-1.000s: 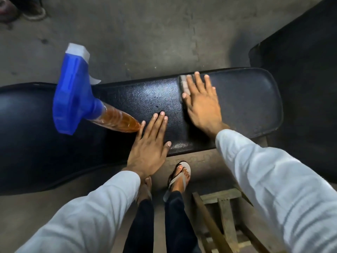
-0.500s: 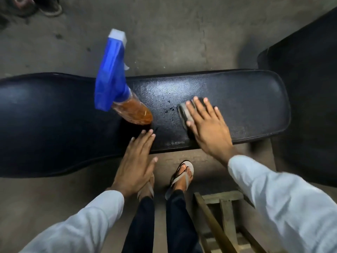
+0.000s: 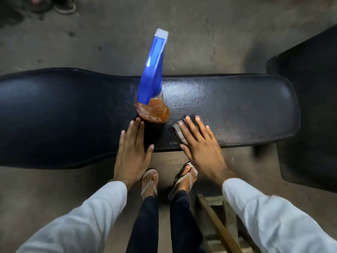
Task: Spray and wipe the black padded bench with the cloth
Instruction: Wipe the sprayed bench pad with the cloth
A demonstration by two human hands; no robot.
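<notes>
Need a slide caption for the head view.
Right hand presses cloth on bench; left hand flat beside standing spray bottle.

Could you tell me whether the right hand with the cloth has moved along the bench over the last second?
Yes. The right hand and cloth have slid from the bench's far edge across the pad to its near edge.

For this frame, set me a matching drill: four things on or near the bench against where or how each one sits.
Things
1. spray bottle
2. cloth
3. left hand
4. wooden stool

States
A. flat under the right hand, on the bench
B. on the floor, by the right foot
C. standing on the bench, free of both hands
D. open, palm down, at the bench's near edge

Pairs: 1-C, 2-A, 3-D, 4-B
</notes>
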